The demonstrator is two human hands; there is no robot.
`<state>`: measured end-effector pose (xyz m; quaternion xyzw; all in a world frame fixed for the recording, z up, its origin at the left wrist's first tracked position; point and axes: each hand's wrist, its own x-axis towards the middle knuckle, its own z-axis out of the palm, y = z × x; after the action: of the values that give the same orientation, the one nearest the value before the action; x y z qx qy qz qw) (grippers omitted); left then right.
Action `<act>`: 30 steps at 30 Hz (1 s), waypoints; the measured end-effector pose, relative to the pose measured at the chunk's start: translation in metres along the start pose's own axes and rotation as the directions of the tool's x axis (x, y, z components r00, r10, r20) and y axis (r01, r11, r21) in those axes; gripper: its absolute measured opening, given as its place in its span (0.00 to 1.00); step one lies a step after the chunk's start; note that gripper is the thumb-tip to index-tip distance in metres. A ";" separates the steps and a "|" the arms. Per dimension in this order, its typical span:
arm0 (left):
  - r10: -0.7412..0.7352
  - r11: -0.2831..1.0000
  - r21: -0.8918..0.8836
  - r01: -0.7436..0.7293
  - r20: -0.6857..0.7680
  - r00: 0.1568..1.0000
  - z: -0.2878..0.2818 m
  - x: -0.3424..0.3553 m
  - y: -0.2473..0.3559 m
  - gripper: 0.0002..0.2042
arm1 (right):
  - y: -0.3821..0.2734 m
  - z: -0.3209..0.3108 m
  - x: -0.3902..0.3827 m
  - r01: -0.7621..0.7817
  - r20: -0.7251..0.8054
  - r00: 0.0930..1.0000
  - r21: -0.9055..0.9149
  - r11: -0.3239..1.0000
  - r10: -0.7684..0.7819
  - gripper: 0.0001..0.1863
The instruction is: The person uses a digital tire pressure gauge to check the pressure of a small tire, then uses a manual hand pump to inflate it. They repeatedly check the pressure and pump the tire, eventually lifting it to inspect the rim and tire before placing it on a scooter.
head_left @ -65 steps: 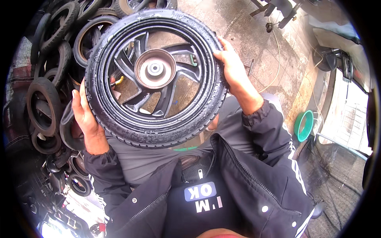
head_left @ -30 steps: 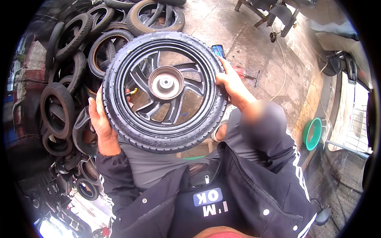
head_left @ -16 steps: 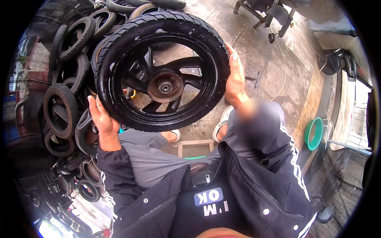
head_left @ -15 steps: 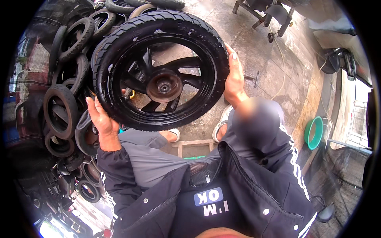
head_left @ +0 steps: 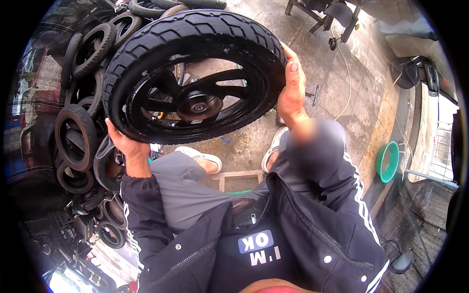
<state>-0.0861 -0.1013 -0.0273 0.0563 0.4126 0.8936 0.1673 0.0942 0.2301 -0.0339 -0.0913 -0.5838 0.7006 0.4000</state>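
Observation:
Between both hands I hold up a black motorcycle wheel (head_left: pixel 199 106), a spoked rim with a treaded tyre on it. It is tilted, so the tread along its far side shows broadly. My left hand (head_left: pixel 133 149) bears on the tyre's lower left edge, thumb on the near side, with its other fingers mostly hidden behind the rubber. At the tyre's right edge, my right hand (head_left: pixel 294 90) grips with the thumb lying up along it; the remaining fingers are partly hidden. The rim's centre shows a round, brownish hub recess.
Many used tyres (head_left: pixel 89 134) are heaped along the left. A low wooden frame (head_left: pixel 222 183) lies between my legs, near my white clogs (head_left: pixel 211 163). To the right stand a green basin (head_left: pixel 380 163) and a thin hose (head_left: pixel 350 90). A dark metal stand (head_left: pixel 317 22) is at the far right.
The wheel has tipped, its near edge rising away from me, so more tread shows and the rim looks flatter. My left hand has moved up slightly with it.

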 end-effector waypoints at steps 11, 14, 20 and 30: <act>-0.321 0.923 0.158 0.350 -0.184 0.929 -0.022 0.021 -0.063 0.36 | -0.072 0.023 -0.020 -0.028 0.177 0.981 -0.309 0.951 0.086 0.40; -0.476 0.849 0.156 0.504 -0.189 0.859 -0.037 0.012 -0.084 0.36 | -0.076 0.027 -0.022 -0.130 0.153 0.973 -0.256 0.958 0.173 0.38; -0.595 0.778 0.136 0.614 -0.157 0.788 -0.040 -0.002 -0.107 0.37 | -0.088 0.027 -0.019 -0.276 0.152 0.940 -0.187 0.943 0.305 0.36; -0.719 0.665 0.219 0.714 -0.072 0.692 -0.041 -0.010 -0.108 0.41 | -0.106 0.053 -0.026 -0.406 0.103 0.910 0.021 0.913 0.402 0.36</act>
<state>-0.0588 -0.0690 -0.1356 -0.0817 0.5002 0.7014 0.5012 0.1282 0.1728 0.0675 -0.1677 -0.5563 0.7838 0.2193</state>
